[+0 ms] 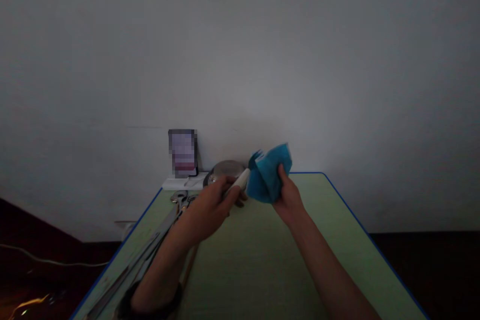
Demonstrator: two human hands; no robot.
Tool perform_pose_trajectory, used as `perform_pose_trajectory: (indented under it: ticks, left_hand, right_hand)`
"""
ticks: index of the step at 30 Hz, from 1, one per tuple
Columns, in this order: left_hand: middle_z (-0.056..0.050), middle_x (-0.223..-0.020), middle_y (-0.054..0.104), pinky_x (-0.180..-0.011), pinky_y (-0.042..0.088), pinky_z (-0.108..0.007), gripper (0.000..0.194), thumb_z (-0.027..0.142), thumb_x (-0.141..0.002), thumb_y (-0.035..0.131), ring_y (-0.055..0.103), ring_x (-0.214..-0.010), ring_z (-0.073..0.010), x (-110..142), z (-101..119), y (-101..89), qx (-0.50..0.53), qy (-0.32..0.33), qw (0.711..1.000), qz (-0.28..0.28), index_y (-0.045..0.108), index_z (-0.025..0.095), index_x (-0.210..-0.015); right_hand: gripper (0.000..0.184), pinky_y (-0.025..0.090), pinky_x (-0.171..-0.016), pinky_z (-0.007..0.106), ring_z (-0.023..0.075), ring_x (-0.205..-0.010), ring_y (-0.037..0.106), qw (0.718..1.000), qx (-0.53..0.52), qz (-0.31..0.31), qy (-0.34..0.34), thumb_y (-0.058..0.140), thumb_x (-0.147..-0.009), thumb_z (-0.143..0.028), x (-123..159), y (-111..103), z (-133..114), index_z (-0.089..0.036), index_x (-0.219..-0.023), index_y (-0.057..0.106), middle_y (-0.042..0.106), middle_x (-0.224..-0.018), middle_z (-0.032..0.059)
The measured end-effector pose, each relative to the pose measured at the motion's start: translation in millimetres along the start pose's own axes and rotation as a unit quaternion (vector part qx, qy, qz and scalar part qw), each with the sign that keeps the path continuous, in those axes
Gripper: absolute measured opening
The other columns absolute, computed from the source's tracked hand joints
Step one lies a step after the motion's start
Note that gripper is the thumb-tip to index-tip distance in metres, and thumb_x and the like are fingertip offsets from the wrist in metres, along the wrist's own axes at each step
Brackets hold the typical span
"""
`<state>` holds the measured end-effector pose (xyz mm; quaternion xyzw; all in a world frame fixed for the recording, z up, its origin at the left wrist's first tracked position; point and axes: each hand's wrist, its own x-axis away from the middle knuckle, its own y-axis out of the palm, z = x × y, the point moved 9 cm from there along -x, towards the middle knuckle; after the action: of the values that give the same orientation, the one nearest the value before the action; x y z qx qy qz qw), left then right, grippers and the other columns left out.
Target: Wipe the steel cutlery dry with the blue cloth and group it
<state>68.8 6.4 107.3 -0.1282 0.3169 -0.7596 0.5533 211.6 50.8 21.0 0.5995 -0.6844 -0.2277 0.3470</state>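
Observation:
My left hand (pixel 213 205) is closed around a whitish, slim handle-like piece (pixel 240 180) that points up and to the right. What this piece belongs to is not plain, as its far end meets the folds of a blue cloth (pixel 268 175). My right hand (pixel 289 196) grips that cloth from the right, thumb on top, above the far part of the table. A small darker blue tip (pixel 255 158) sticks out behind the cloth; I cannot tell whether it is part of it.
Long metal tools (pixel 150 247) lie along the left side of the green, blue-edged table (pixel 258 260). At the back stand a round metallic item (pixel 227 169) and a propped-up device with a blurred screen (pixel 183 152), against a grey wall (pixel 240 60).

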Motion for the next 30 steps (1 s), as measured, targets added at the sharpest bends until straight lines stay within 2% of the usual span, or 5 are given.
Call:
perform_pose_trajectory:
  ticks: [3, 6, 14, 21, 30]
  left_hand:
    - [-0.008, -0.101, 0.065, -0.076, 0.046, -0.030, 0.028, 0.035, -0.084, 0.046, 0.059, -0.091, -0.0190, -7, -9, -12.1, 0.107, 0.012, 0.993, 0.055, 0.053, 0.015, -0.103]
    - [-0.009, -0.110, 0.063, -0.087, 0.042, -0.032, 0.035, 0.031, -0.084, 0.048, 0.056, -0.101, -0.0203, -14, -15, -5.3, 0.222, 0.028, 0.974, 0.029, 0.053, 0.015, -0.114]
    - [-0.006, -0.102, 0.065, -0.088, 0.040, -0.033, 0.027, 0.029, -0.081, 0.054, 0.057, -0.097, -0.0207, -12, -26, 3.5, 0.229, 0.021, 0.971, -0.057, 0.062, 0.017, -0.104]
    - [-0.008, -0.097, 0.066, -0.079, 0.044, -0.030, 0.024, 0.030, -0.074, 0.062, 0.059, -0.093, -0.0204, -16, -27, 0.1, 0.347, -0.012, 0.937, 0.044, 0.062, 0.014, -0.092]
    - [-0.003, -0.068, 0.065, -0.062, 0.045, -0.027, 0.028, 0.037, -0.067, 0.066, 0.059, -0.066, -0.0168, -11, -29, -18.4, 0.219, -0.058, 0.965, 0.134, 0.065, 0.012, -0.078]
  right_hand:
    - [0.034, 0.048, -0.086, 0.037, 0.0185, -0.094, 0.063, 0.997, -0.039, -0.067, 0.023, 0.048, -0.083, -0.040, 0, 10, -2, -0.018, -0.104, 0.061, 0.069, -0.099, 0.0046]
    - [0.034, 0.043, -0.094, 0.038, 0.0178, -0.102, 0.059, 0.990, -0.060, -0.126, 0.018, 0.046, -0.084, -0.041, 3, 20, -6, -0.020, -0.106, 0.061, 0.067, -0.105, 0.0032]
    - [0.026, 0.042, -0.095, 0.038, 0.0156, -0.097, 0.062, 0.986, -0.101, -0.107, -0.077, 0.047, -0.084, -0.039, 4, 7, -40, -0.025, -0.098, 0.064, 0.070, -0.095, -0.0019]
    - [0.031, 0.045, -0.088, 0.042, 0.0234, -0.094, 0.062, 0.977, 0.060, -0.198, 0.046, 0.060, -0.074, -0.040, 16, 22, -3, -0.018, -0.095, 0.066, 0.069, -0.096, 0.0066]
    - [0.027, 0.046, -0.075, 0.032, 0.0162, -0.077, 0.060, 0.961, 0.206, -0.185, -0.014, 0.060, -0.074, -0.043, 13, 12, -10, -0.020, -0.088, 0.064, 0.067, -0.079, 0.0016]
